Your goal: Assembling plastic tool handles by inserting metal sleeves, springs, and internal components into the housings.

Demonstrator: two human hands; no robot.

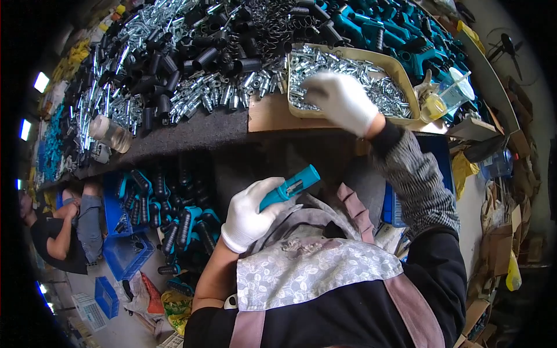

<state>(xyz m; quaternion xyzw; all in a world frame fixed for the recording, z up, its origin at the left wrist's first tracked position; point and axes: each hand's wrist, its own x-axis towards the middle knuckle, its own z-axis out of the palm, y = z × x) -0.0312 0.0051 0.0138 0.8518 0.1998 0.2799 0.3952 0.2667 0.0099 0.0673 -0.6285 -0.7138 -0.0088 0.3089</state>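
Observation:
My left hand (250, 213), in a white glove, is closed around a teal tubular tool housing (297, 184) above my lap. A cut-out in the housing's side shows a metal part inside, and its round end points up to the right. My right hand (343, 102), also gloved in white, hangs over a shallow yellowish tray (409, 81) on the bench. Small silvery metal fittings (386, 95) fill much of the tray. Motion smears the fingers of this hand, so whether they grip a fitting does not show.
Metal rods and connectors (223, 93), black sleeves (206, 58), dark springs (278, 26) and teal housings (380, 29) are heaped on the bench. A clear bottle (110, 133) lies left; a plastic cup (458, 87) stands right. Teal-black handles (185, 226) are piled below; a person (58, 238) sits left.

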